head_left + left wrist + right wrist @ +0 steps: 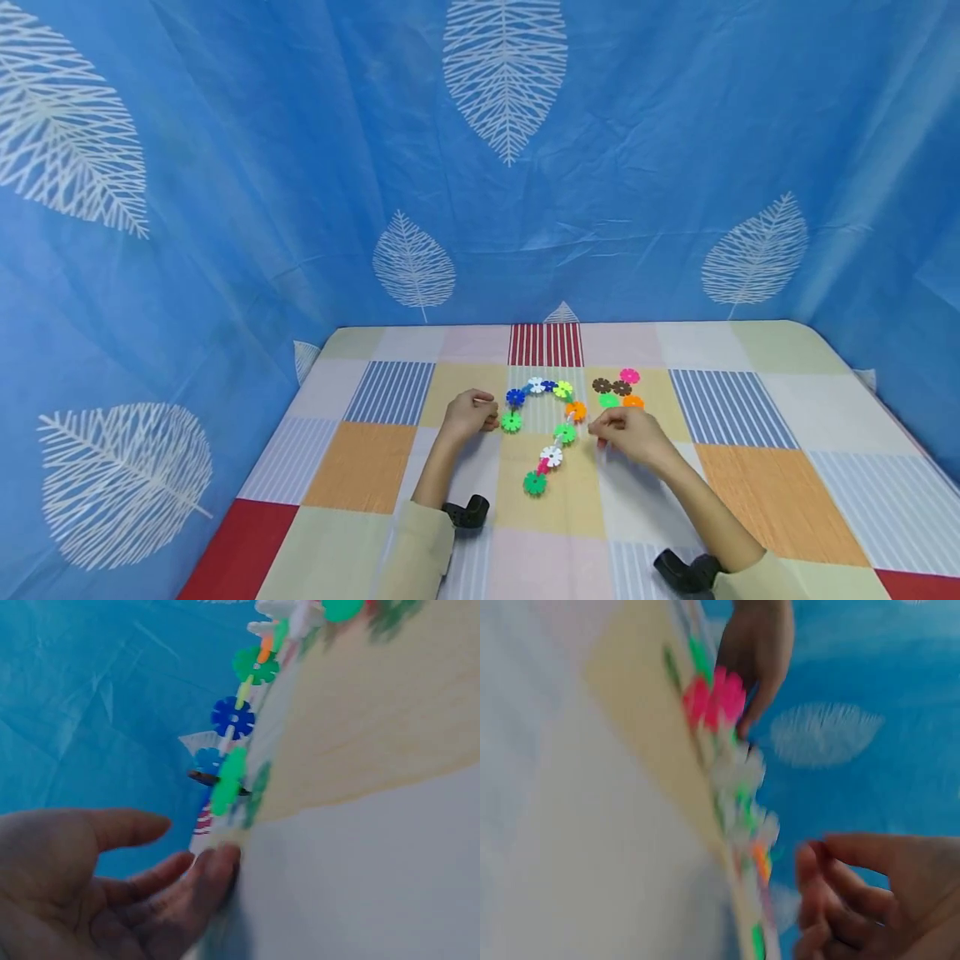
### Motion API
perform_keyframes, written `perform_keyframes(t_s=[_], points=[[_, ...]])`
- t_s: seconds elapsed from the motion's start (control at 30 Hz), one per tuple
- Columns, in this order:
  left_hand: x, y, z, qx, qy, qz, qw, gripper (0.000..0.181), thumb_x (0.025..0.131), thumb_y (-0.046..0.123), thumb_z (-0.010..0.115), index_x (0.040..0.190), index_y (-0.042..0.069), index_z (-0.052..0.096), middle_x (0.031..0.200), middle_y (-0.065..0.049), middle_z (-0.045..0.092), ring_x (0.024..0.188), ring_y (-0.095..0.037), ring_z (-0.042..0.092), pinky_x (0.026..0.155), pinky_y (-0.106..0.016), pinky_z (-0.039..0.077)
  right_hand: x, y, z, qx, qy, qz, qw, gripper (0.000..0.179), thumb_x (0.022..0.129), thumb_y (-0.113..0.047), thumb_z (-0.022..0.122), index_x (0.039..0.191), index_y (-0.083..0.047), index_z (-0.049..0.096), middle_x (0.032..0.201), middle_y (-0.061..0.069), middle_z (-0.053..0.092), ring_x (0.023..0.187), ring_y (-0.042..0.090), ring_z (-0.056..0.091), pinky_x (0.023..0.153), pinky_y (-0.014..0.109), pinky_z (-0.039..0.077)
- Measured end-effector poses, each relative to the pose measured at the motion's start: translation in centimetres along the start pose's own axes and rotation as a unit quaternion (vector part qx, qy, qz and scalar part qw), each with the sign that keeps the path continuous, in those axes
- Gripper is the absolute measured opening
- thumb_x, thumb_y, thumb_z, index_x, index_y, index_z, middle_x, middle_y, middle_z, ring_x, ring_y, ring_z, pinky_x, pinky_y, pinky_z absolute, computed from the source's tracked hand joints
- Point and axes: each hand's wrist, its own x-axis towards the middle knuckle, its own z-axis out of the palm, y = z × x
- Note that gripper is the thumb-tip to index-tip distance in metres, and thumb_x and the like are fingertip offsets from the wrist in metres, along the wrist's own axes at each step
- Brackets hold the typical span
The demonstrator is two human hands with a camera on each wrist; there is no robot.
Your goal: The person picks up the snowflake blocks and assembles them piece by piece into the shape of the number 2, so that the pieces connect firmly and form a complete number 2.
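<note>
A chain of interlocked plastic snowflake discs [551, 456] in several colours curves across the tablecloth like a question mark. Its left end is a green disc [512, 422], also seen in the left wrist view. Just left of that disc is my left hand [470, 412], thumb and fingers apart and nothing between them. My right hand [630, 435] hovers right of the chain with loosely bent fingers; thumb and forefinger tips come close together. No disc shows in its grasp in the blurred right wrist view. A small red bit [602, 443] appears under its fingers; what it is cannot be told.
Beyond the right hand lie loose discs: a pink disc [629, 376], two brown discs [621, 388], a light green disc [609, 401] and an orange disc [633, 402]. A patchwork cloth [360, 467] covers the table. Blue leaf-print curtains [615, 167] stand behind and at the sides.
</note>
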Motion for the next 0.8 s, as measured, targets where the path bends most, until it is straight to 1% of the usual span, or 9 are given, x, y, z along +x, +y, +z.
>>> perform_keyframes(t_s=[0.1,0.17,0.23,0.3,0.37,0.43,0.53,0.6,0.8], points=[[-0.7,0.7,-0.6,0.057,0.002,0.007,0.9983,0.018,0.089,0.012,0.059,0.097,-0.003,0.057,0.069,-0.014,0.063,0.059,-0.024,0.062,0.054,-0.031,0.052,2.1,2.1,-1.5,-0.055,0.120,-0.036,0.9906,0.016,0.087,-0.017,0.064,0.093,-0.003,0.067,0.086,0.010,0.066,0.078,0.026,0.058,0.067,0.037,0.046],[-1.1,1.3,-0.8,0.107,-0.030,0.021,0.9936,0.017,0.088,0.016,0.061,0.090,-0.001,0.058,0.064,-0.012,0.062,0.055,-0.023,0.061,0.052,-0.032,0.052,3.5,3.7,-2.2,-0.076,0.153,-0.078,0.9822,0.020,0.088,-0.015,0.063,0.103,-0.002,0.066,0.105,0.019,0.062,0.097,0.036,0.055,0.082,0.049,0.043],[-1.6,1.8,-0.7,0.149,-0.090,0.029,0.9843,0.019,0.087,0.021,0.064,0.086,0.002,0.058,0.063,-0.010,0.062,0.054,-0.021,0.060,0.052,-0.032,0.051,4.8,4.9,-2.5,-0.089,0.145,-0.120,0.9781,0.029,0.088,-0.014,0.062,0.114,-0.001,0.062,0.124,0.024,0.051,0.114,0.044,0.043,0.092,0.059,0.033],[-2.2,2.3,-0.4,0.180,-0.163,0.026,0.9698,0.021,0.086,0.025,0.066,0.085,0.005,0.059,0.064,-0.008,0.063,0.054,-0.020,0.061,0.052,-0.032,0.052,5.8,6.0,-2.4,-0.101,0.112,-0.154,0.9765,0.037,0.090,-0.015,0.060,0.124,-0.002,0.056,0.135,0.027,0.039,0.125,0.048,0.029,0.098,0.064,0.022],[-2.8,2.6,0.1,0.183,-0.228,0.009,0.9563,0.022,0.085,0.027,0.068,0.085,0.006,0.060,0.065,-0.009,0.064,0.055,-0.022,0.063,0.053,-0.032,0.052,6.5,6.8,-2.2,-0.121,0.070,-0.177,0.9743,0.042,0.092,-0.019,0.057,0.131,-0.004,0.051,0.141,0.027,0.030,0.129,0.049,0.020,0.099,0.066,0.016],[-3.2,2.6,0.6,0.176,-0.270,-0.007,0.9467,0.021,0.084,0.026,0.069,0.084,0.007,0.061,0.065,-0.011,0.065,0.055,-0.022,0.063,0.053,-0.032,0.053,6.8,7.5,-1.9,-0.148,0.035,-0.193,0.9693,0.042,0.094,-0.022,0.055,0.133,-0.007,0.050,0.143,0.025,0.029,0.132,0.047,0.016,0.100,0.066,0.010],[-3.6,2.3,1.1,0.139,-0.303,-0.025,0.9424,0.018,0.082,0.021,0.071,0.084,0.006,0.062,0.064,-0.015,0.065,0.053,-0.023,0.064,0.051,-0.032,0.053,6.7,7.9,-1.7,-0.191,0.009,-0.206,0.9597,0.040,0.095,-0.024,0.051,0.133,-0.009,0.051,0.143,0.022,0.032,0.132,0.045,0.018,0.102,0.065,0.005],[-3.7,2.0,1.3,0.116,-0.314,-0.031,0.9420,0.017,0.081,0.018,0.071,0.084,0.005,0.062,0.064,-0.016,0.065,0.052,-0.023,0.063,0.050,-0.032,0.053,6.4,8.0,-1.7,-0.207,0.011,-0.211,0.9553,0.038,0.096,-0.024,0.051,0.131,-0.010,0.053,0.141,0.021,0.036,0.132,0.044,0.020,0.103,0.063,0.005],[-3.5,1.2,1.6,0.070,-0.336,-0.027,0.9388,0.009,0.082,0.006,0.069,0.086,0.002,0.062,0.064,-0.015,0.065,0.051,-0.018,0.061,0.050,-0.030,0.053,4.2,8.5,-1.9,-0.203,0.032,-0.189,0.9602,0.038,0.096,-0.026,0.051,0.130,-0.010,0.054,0.139,0.022,0.038,0.131,0.044,0.023,0.103,0.062,0.007]])
